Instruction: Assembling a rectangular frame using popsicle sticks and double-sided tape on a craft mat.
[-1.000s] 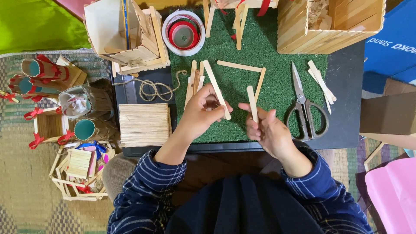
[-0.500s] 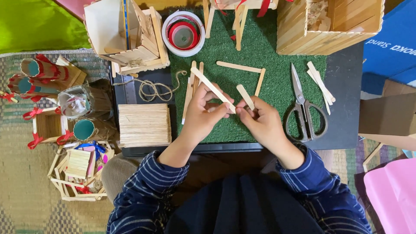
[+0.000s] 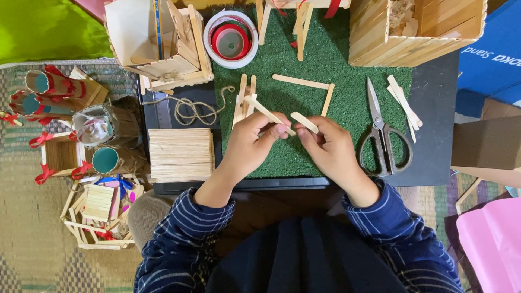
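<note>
While the left hand [image 3: 251, 142] pinches a long pale wooden craft stick [image 3: 269, 115] slanting up over the green artificial-turf mat [image 3: 336, 65], the right hand [image 3: 329, 145] pinches a shorter wooden stick piece [image 3: 304, 122] just beside it; the two ends sit near each other, seemingly being matched for joining. Bringing them together would call for steady alignment. On the mat lie two loose sticks [image 3: 300, 81], one small bundle [image 3: 244, 97], and, on the dark counter [image 3: 434, 130], one pair of grey-handled scissors [image 3: 381, 133].
</note>
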